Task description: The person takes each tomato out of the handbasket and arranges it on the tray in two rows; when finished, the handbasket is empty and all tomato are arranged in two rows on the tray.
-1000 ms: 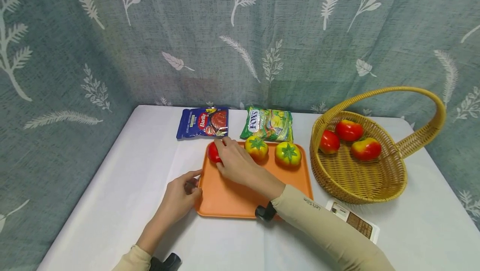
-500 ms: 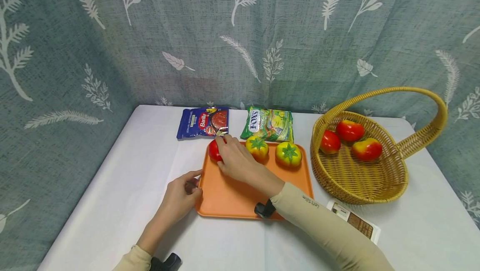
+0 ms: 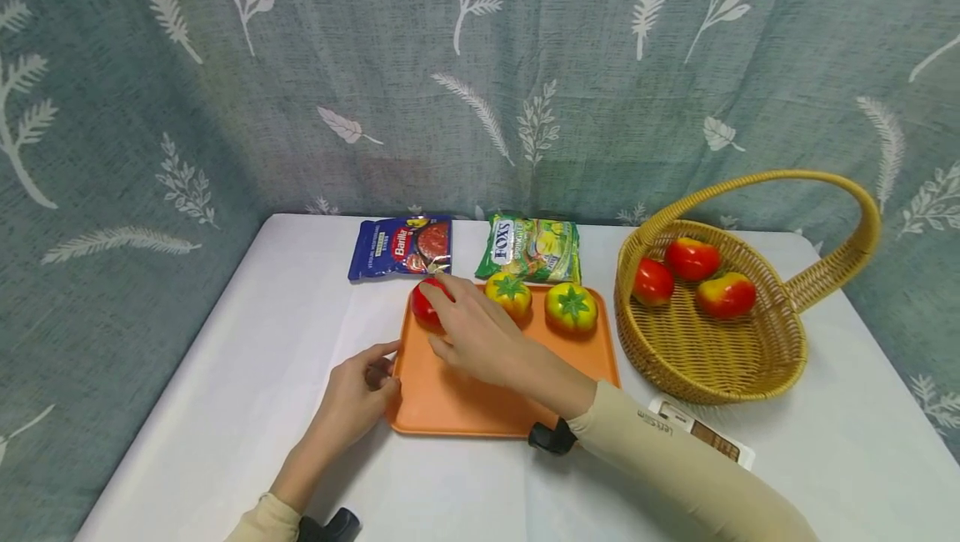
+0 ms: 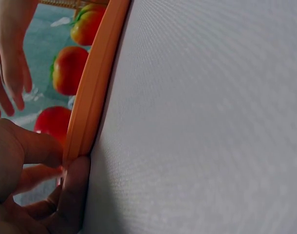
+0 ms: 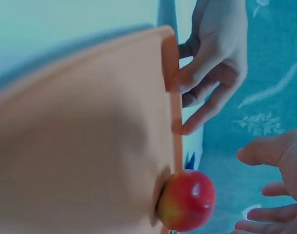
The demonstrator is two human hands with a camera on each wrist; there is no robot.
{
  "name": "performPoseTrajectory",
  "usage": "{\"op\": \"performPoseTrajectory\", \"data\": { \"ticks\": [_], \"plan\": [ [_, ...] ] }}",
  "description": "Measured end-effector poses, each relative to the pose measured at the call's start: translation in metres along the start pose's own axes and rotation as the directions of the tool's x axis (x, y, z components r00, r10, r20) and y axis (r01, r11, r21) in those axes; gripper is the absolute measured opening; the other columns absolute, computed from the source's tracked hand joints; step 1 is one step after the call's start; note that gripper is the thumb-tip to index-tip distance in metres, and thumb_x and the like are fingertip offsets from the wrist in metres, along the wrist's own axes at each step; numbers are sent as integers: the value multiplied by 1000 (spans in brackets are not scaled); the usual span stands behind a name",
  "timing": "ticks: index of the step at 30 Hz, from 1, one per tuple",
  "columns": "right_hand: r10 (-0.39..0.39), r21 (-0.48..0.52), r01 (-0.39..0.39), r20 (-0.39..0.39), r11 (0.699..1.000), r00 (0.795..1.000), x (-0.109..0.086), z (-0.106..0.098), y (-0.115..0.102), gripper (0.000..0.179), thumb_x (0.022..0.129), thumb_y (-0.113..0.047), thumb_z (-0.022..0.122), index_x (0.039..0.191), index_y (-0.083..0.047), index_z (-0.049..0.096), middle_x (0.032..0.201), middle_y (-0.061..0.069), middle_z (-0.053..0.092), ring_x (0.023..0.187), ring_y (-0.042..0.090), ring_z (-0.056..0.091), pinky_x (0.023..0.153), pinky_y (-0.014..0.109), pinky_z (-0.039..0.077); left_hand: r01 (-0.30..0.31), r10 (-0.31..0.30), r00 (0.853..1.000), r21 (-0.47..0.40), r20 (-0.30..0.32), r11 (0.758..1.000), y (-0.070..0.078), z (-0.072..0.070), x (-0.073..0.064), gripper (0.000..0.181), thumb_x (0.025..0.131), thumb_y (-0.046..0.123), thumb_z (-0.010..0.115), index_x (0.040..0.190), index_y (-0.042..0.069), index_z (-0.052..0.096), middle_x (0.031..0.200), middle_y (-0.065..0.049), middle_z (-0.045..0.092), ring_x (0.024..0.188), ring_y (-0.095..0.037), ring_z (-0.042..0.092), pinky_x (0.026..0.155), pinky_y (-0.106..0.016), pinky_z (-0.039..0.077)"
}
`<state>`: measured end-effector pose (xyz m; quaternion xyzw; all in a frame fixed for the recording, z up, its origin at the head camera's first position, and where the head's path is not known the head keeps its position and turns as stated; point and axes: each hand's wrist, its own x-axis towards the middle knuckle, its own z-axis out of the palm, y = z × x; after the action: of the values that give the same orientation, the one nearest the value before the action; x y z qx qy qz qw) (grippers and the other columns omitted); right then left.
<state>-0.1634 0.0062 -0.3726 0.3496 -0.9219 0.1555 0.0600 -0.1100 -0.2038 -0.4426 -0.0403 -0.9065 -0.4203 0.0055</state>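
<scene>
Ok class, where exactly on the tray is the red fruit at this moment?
In the head view, the red fruit is at the far left corner of the orange tray, beside the right hand and just in front of the blue packet.

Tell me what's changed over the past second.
The right hand has let go of the shiny round red fruit, opening as it eases rightward. The fruit stays in the orange rectangular tray's far left corner; the left hand still grips the tray's edge.

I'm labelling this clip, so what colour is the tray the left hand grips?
The tray is orange, clearest in the head view.
</scene>
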Motion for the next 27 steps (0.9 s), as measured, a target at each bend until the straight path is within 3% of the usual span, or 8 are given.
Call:
{"op": "performPoseTrajectory", "data": {
  "ticks": [7,14,23,27],
  "plan": [
    [-23,34,23,17,999,1000,-25,-18,-1,62,92,-29,69,147,-7,48,149,14,45,134,27,45,104,40,43,6,-6,1000,3,4,1000,1,-1,0,50,80,-4,64,129,3,65,86,-6,62,71,-15,56,62,-24,45],
    [-54,60,56,-36,997,998,-44,-28,3,61,90,-26,71,144,-4,51,147,14,47,134,27,46,108,40,40,32,-32,999,3,23,999,2,-1,1,50,81,-2,66,131,3,64,89,-7,62,74,-17,57,62,-24,46],
    [-42,48,47,-101,998,994,-70,-44,10,57,88,-26,74,138,-7,58,141,14,53,128,28,52,92,41,52,18,-18,1000,3,20,1000,1,-1,0,50,81,-2,66,130,2,64,88,-7,63,73,-16,57,62,-24,47],
    [-54,40,60,-129,997,990,-82,-50,15,54,87,-25,75,136,-7,60,138,13,55,125,28,54,96,43,49,14,-14,1000,1,12,1000,1,-1,0,50,80,-3,65,130,3,65,87,-6,63,72,-15,57,62,-24,45]
  ]
}}
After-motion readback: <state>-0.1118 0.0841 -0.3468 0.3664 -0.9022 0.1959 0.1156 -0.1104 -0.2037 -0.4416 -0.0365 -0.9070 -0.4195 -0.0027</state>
